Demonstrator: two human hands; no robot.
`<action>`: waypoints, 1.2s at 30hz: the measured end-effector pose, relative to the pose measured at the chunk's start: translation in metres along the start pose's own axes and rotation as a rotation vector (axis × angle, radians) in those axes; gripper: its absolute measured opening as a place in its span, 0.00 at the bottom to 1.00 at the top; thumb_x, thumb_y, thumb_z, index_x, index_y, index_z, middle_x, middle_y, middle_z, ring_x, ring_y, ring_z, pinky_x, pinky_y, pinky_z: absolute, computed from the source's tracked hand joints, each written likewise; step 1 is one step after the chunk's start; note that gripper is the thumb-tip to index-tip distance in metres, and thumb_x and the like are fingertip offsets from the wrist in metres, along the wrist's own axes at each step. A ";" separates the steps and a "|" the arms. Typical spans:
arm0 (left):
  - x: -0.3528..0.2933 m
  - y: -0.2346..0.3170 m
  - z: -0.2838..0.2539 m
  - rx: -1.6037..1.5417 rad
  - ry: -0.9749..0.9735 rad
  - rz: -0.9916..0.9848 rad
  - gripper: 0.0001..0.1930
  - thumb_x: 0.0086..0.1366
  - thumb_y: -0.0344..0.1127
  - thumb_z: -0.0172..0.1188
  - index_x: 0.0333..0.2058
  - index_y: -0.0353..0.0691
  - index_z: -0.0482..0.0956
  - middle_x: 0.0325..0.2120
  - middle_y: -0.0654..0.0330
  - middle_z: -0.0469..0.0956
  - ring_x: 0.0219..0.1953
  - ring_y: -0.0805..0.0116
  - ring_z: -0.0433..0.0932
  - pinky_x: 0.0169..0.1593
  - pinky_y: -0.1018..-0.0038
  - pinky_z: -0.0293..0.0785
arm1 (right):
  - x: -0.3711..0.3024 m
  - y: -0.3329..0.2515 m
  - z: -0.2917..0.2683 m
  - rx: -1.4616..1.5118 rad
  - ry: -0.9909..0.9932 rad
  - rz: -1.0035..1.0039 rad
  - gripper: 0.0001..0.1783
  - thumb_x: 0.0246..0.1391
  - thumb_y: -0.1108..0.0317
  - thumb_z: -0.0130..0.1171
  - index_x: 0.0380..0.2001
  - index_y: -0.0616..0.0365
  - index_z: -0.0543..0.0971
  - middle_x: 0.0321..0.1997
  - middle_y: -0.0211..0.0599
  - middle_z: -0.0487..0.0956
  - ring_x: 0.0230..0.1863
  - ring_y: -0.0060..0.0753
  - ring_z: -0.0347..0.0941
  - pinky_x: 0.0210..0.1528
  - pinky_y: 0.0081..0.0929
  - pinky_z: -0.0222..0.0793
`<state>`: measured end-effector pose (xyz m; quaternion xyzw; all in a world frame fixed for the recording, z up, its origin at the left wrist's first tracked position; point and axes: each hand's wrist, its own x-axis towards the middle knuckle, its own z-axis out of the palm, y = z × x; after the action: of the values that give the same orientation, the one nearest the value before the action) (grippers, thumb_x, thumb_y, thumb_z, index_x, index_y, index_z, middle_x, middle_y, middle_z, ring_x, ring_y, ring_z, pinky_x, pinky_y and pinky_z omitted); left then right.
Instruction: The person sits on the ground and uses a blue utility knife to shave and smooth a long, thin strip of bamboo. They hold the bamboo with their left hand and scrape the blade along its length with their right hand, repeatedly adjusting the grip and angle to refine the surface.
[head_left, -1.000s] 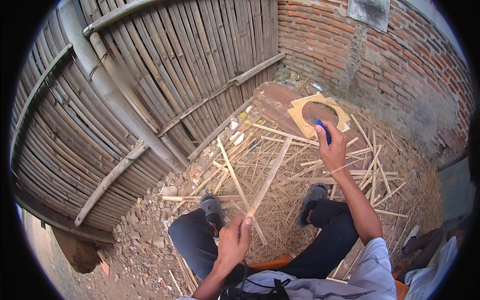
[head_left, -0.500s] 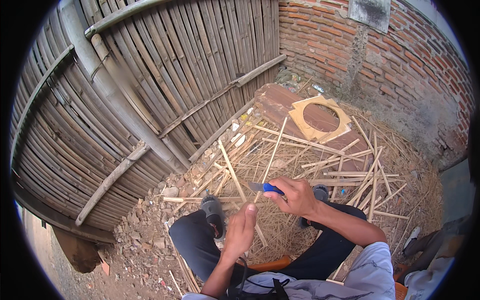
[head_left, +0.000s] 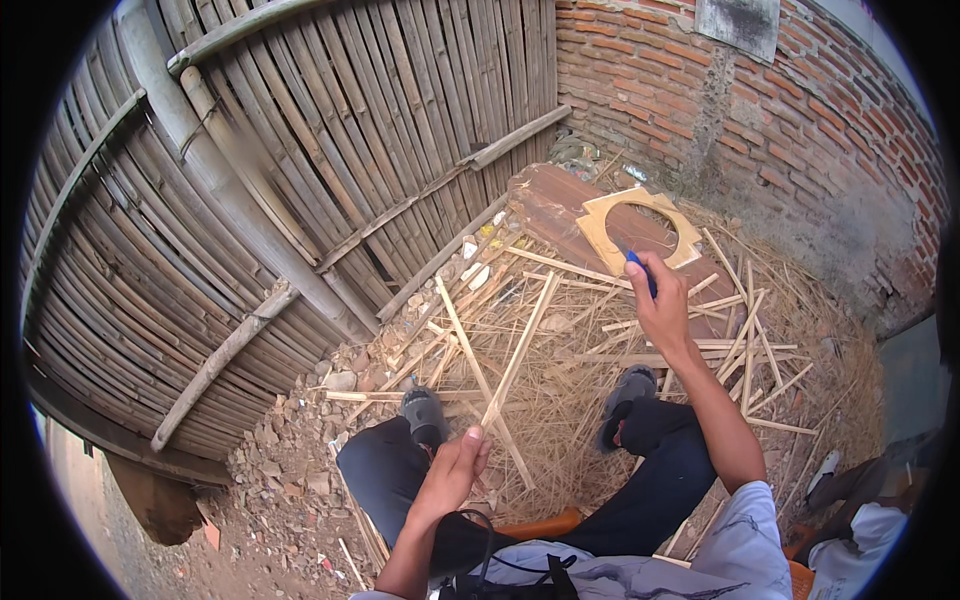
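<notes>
Between its thumb and fingers, my left hand [head_left: 456, 474] grips the near end of a thin bamboo strip [head_left: 524, 345]. The pale strip slants up and away from me, across another strip [head_left: 465, 338] behind it. Out to the right, my right hand [head_left: 661, 306] is closed around a knife with a blue handle [head_left: 645, 274]. Its blade points up and to the left, apart from the strip, in front of the cut cardboard sheet. Much of the handle is hidden by my fingers.
Shavings and loose bamboo strips [head_left: 748, 345] cover the ground ahead. Beyond lie a brown board [head_left: 545, 205] and a cardboard sheet with a round hole [head_left: 597, 226]. A bamboo fence [head_left: 400, 120] stands left, a brick wall [head_left: 640, 90] behind. Another person's leg [head_left: 850, 487] shows at right.
My right hand has swung up and right with the knife, away from the strip. My left hand has dropped slightly, and the held strip now shows its broader face.
</notes>
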<state>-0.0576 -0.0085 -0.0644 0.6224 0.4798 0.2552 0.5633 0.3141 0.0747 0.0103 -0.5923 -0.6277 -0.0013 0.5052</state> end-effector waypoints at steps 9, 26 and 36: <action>0.022 0.027 0.018 -0.116 -0.011 -0.009 0.33 0.88 0.57 0.35 0.29 0.38 0.71 0.20 0.66 0.63 0.25 0.71 0.62 0.33 0.68 0.61 | -0.069 -0.070 0.044 0.087 -0.376 -0.336 0.15 0.67 0.59 0.70 0.42 0.61 0.83 0.35 0.43 0.86 0.29 0.46 0.85 0.27 0.38 0.78; 0.004 0.012 0.025 0.133 0.053 0.042 0.33 0.88 0.56 0.36 0.30 0.33 0.69 0.20 0.61 0.65 0.25 0.68 0.62 0.35 0.62 0.65 | -0.018 -0.023 0.036 -0.054 -0.145 -0.137 0.15 0.71 0.58 0.65 0.43 0.60 0.83 0.28 0.47 0.84 0.26 0.51 0.83 0.28 0.43 0.73; -0.012 -0.020 -0.013 -0.296 -0.210 -0.239 0.29 0.88 0.56 0.38 0.33 0.40 0.71 0.20 0.66 0.68 0.21 0.73 0.67 0.28 0.71 0.68 | 0.016 0.058 -0.004 0.053 -0.246 0.394 0.20 0.74 0.53 0.62 0.52 0.60 0.85 0.31 0.37 0.85 0.31 0.28 0.77 0.40 0.32 0.73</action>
<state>-0.0796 -0.0152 -0.0780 0.4950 0.4459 0.1880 0.7217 0.3627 0.1013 -0.0123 -0.6856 -0.5566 0.1858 0.4308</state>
